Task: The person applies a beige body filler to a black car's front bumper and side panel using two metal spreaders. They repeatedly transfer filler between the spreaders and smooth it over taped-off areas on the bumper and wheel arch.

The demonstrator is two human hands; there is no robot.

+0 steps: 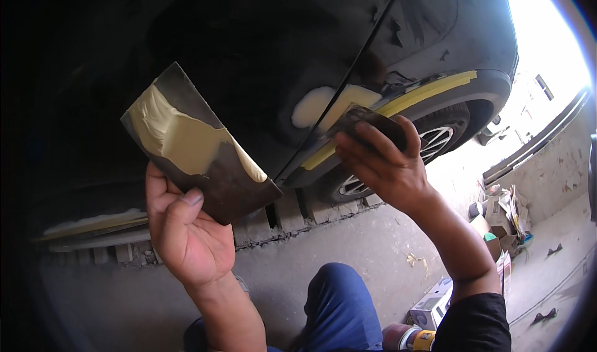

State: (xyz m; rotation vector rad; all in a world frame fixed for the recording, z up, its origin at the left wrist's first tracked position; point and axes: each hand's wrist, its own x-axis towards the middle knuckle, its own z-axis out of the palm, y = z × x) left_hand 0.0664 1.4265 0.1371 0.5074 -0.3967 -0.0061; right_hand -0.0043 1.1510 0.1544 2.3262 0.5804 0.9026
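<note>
My left hand grips a dark, flat rectangular plate by its lower edge, thumb on top. Creamy yellow body filler is spread over much of that plate. In my right hand is a dark filler spreader, held with fingers over its face against or very close to the black car panel; contact cannot be made out. Just beyond the spreader, a pale filler patch lies on the rear panel by the door gap. Another, rounder patch sits across the gap on the door.
Yellow masking tape follows the wheel arch above the rear wheel. Cardboard and scraps lie by a low wall at right. A box and a can stand near my right elbow. My bent knee is below.
</note>
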